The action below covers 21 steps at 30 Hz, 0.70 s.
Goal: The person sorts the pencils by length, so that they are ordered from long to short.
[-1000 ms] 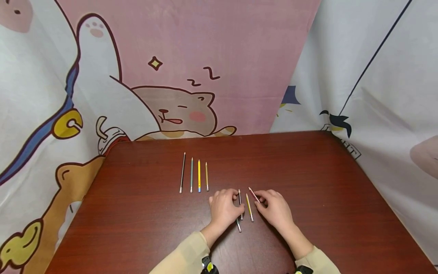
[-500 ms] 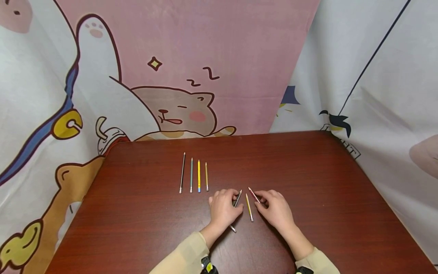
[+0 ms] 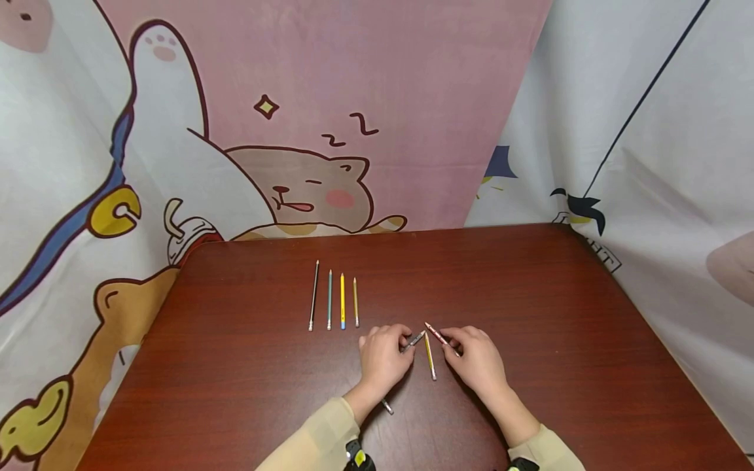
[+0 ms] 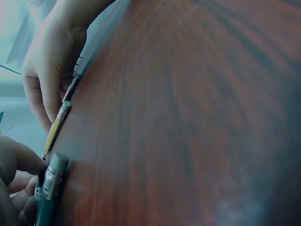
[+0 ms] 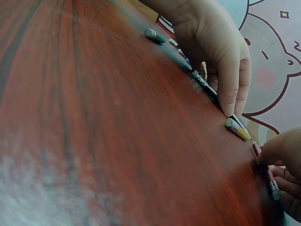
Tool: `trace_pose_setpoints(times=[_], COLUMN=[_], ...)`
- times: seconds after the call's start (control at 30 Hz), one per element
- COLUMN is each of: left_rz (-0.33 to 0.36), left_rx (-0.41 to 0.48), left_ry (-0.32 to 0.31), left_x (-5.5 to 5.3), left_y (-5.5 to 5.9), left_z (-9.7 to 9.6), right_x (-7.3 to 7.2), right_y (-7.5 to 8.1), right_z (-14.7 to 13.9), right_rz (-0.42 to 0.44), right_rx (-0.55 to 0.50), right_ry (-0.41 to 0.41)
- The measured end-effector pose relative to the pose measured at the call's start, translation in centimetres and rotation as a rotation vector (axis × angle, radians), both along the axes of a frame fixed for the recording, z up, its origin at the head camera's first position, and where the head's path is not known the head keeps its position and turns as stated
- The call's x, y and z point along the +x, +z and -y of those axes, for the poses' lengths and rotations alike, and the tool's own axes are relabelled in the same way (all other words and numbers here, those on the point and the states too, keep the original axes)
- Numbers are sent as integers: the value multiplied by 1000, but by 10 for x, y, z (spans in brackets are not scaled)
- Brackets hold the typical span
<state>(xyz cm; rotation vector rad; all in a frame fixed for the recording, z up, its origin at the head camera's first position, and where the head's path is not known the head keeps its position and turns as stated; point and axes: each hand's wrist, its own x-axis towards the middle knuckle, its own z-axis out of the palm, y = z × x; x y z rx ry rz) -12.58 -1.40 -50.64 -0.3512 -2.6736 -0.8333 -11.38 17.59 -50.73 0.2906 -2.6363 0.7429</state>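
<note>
My left hand [image 3: 385, 356] pinches a dark pencil [image 3: 417, 339] between thumb and fingers, low over the table. The pencil slants, its sharpened tip toward the upper right. Beneath that hand lies a teal pencil [image 4: 47, 202], mostly hidden in the head view except for its eraser end [image 3: 387, 407]. My right hand [image 3: 474, 360] pinches a red pencil [image 3: 434, 332] whose tip points to the upper left. Between the hands a yellow pencil [image 3: 430, 358] lies on the table, untouched. The tips of these three pencils come close together in the head view.
Farther back on the reddish-brown table [image 3: 501, 275] stands a row of parallel pencils: black [image 3: 315, 294], blue-green [image 3: 330, 297], bright yellow [image 3: 343, 299] and gold [image 3: 356, 301], the black one longest. A cartoon-printed cloth [image 3: 412, 118] hangs behind the table.
The dark pencil in my left hand has swung from nearly upright to a rightward slant. The teal pencil's eraser end has shifted left and nearer me. The red pencil has slid slightly left.
</note>
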Motion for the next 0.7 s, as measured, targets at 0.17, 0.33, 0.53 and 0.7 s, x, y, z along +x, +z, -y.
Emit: trace_pose_setpoints(times=[0.17, 0.33, 0.53, 0.7], left_rz=[-1, 38, 84, 91], left_rx=[15, 41, 135, 217], left_ry=[3, 7, -3, -23], left_x=[0, 0, -2, -2], left_y=[1, 3, 7, 9], left_z=[0, 1, 4, 8], right_x=[0, -1, -5, -9], right_y=[0, -3, -2, 5], right_z=[0, -1, -3, -3], right_rz=[-25, -35, 8, 130], right_rx=[-2, -30, -140, -234], right_ry=[-1, 8, 0, -16])
